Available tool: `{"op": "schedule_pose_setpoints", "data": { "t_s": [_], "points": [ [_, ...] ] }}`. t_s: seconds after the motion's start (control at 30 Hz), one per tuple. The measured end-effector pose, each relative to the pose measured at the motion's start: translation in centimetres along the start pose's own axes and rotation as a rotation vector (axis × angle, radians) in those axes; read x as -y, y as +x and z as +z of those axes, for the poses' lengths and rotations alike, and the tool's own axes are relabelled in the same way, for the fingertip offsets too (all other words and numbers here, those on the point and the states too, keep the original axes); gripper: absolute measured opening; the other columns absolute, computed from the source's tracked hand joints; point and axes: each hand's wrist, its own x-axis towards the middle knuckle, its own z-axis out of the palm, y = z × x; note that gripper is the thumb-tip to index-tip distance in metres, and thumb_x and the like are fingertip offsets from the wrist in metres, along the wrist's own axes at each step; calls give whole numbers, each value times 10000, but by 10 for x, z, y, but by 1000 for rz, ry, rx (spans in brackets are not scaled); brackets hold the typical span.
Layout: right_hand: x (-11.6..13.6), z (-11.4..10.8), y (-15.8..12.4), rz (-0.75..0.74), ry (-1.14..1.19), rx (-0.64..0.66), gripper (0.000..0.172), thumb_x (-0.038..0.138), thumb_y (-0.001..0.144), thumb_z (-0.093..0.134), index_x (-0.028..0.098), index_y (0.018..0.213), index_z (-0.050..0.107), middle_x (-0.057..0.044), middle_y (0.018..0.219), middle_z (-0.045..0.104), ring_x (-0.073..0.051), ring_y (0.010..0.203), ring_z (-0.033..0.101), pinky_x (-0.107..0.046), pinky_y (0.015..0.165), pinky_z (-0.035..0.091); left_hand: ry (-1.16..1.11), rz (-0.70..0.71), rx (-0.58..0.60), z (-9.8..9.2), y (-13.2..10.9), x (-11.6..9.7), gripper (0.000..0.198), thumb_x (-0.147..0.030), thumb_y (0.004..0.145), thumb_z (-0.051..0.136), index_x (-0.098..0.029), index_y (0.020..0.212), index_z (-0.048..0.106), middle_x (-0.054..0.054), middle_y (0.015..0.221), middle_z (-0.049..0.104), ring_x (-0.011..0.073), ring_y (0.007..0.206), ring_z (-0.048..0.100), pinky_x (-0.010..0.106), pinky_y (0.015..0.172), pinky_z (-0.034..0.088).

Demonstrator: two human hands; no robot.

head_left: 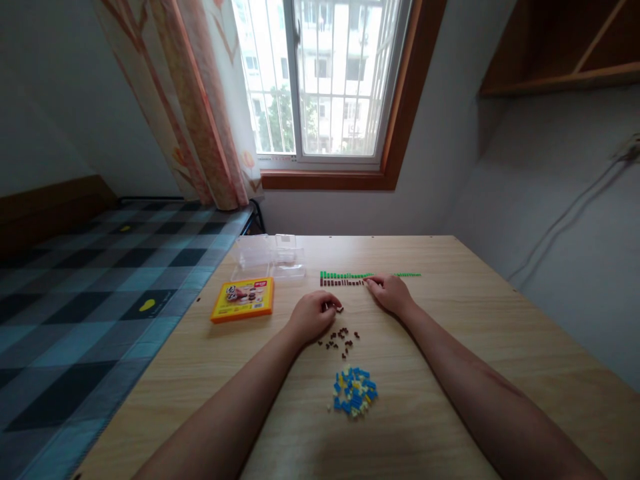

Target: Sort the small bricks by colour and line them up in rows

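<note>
On the wooden table a row of green small bricks lies above a shorter row of brown bricks. My right hand rests at the right end of the brown row, fingers pinched together on a piece there. My left hand is curled, fingertips closed on brown pieces beside a scatter of loose brown bricks. A pile of blue, yellow and white bricks lies nearer to me.
An orange box lies at the left of the table, with a clear plastic case behind it. A bed with a checked cover stands to the left. A window and curtain are behind the table.
</note>
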Motion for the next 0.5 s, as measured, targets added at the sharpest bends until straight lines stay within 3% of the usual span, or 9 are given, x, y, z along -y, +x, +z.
{"op": "schedule_pose_setpoints", "data": {
  "t_s": [0.5],
  "points": [
    [3, 0, 0, -7, -54, 34, 295, 379, 949, 539, 302, 1079, 792, -21, 1075, 781, -220, 997, 709, -274, 808, 505, 3, -9, 3, 0, 0, 1, 220, -142, 798, 577, -210, 866, 775, 30, 873, 756, 189, 801, 657, 288, 748, 481]
  ]
}}
